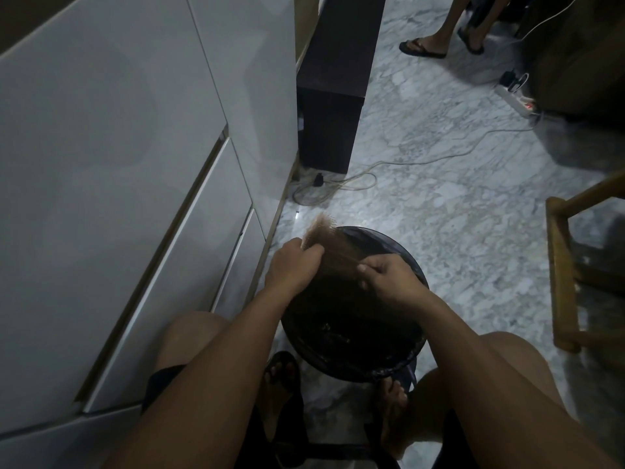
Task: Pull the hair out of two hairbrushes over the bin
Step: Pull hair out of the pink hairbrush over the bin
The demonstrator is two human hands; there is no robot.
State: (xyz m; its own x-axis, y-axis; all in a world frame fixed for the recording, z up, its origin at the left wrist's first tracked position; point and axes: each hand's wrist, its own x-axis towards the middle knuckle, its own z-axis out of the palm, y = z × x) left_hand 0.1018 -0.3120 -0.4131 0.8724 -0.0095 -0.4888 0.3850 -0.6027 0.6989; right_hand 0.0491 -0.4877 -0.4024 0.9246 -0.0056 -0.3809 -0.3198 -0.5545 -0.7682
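Hairbrush (321, 228) pale, blurred; left hand (295, 262) grips it over bin (411, 265).

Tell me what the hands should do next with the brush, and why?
Probably the right hand should pull farther from the hairbrush, then let go. The left hand grips the brush over the bin, and hair strands stretch between both hands, so they would drop inside.

Hairbrush (321, 228) handle hidden in left hand (291, 265); bin (399, 363) contents too dark, hair strands blurred.
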